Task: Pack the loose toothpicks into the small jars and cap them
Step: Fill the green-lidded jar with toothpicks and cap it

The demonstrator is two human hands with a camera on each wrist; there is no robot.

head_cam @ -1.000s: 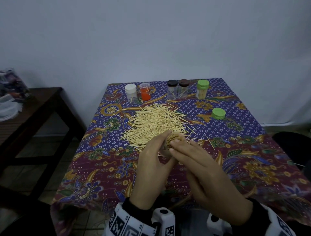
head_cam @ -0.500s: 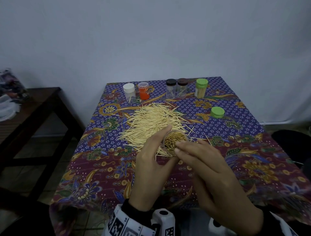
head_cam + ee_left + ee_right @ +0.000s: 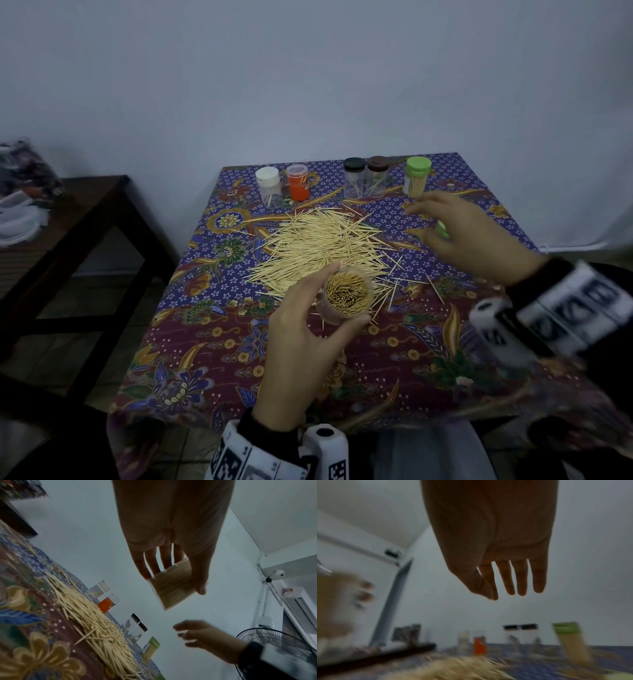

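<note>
My left hand [image 3: 305, 329] grips an uncapped clear jar [image 3: 347, 296] packed full of toothpicks, held above the table's near half; the same jar [image 3: 173, 586] shows between thumb and fingers in the left wrist view. A big heap of loose toothpicks [image 3: 322, 246] lies on the cloth behind it. My right hand [image 3: 466, 233] hovers open over a loose green cap [image 3: 442, 229] at the right, which it mostly hides. In the right wrist view its fingers [image 3: 520, 580] hang straight and hold nothing.
Along the far edge of the patterned tablecloth [image 3: 239, 349] stand a white-capped jar [image 3: 269, 186], an orange jar [image 3: 298, 186], two dark-capped jars [image 3: 354, 178] [image 3: 376, 176] and a green-capped full jar [image 3: 417, 176]. A dark wooden side table [image 3: 68, 219] stands at the left.
My right hand left the jar's mouth and swung out to the right toward the green cap. The left hand keeps holding the filled jar.
</note>
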